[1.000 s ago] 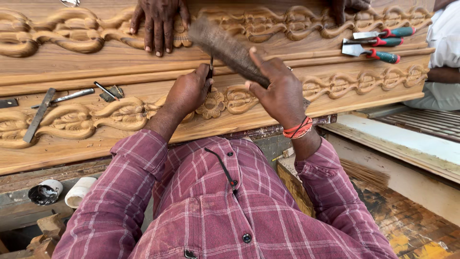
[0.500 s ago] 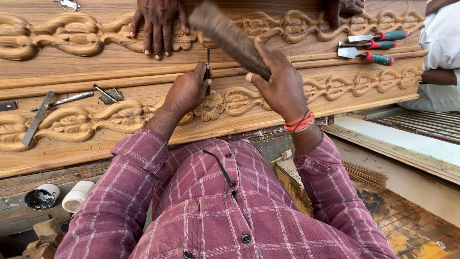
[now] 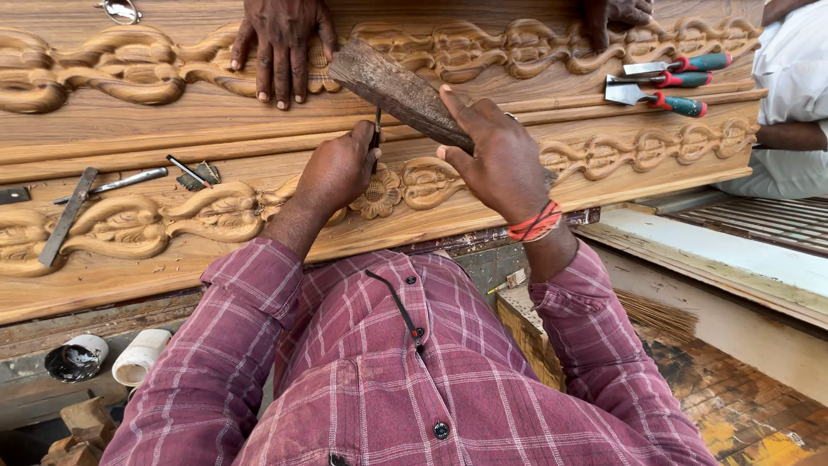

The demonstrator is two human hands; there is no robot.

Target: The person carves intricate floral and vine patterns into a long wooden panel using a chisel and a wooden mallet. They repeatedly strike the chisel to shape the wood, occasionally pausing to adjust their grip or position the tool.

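Nearest the camera, the person's torso in a plaid maroon shirt (image 3: 414, 380) is filling the lower frame. Beyond it, the left hand (image 3: 341, 168) is clenching around a slim metal chisel (image 3: 377, 129), which is standing nearly upright with its tip against the carved flower (image 3: 377, 192) on the near carved wooden panel (image 3: 216, 216). The right hand (image 3: 496, 155), with a red thread band at the wrist, is grasping a rough wooden mallet block (image 3: 397, 91), which is angling up to the left, its head sitting over the chisel's top end. Loose chisels (image 3: 129, 181) and a flat metal bar (image 3: 67, 216) are lying on the panel to the left. Farther away, another person's hand (image 3: 280, 43) is resting flat, fingers spread, on the far carved panel (image 3: 129, 60). Three green-and-red-handled chisels (image 3: 668, 82) are lying at the far right.
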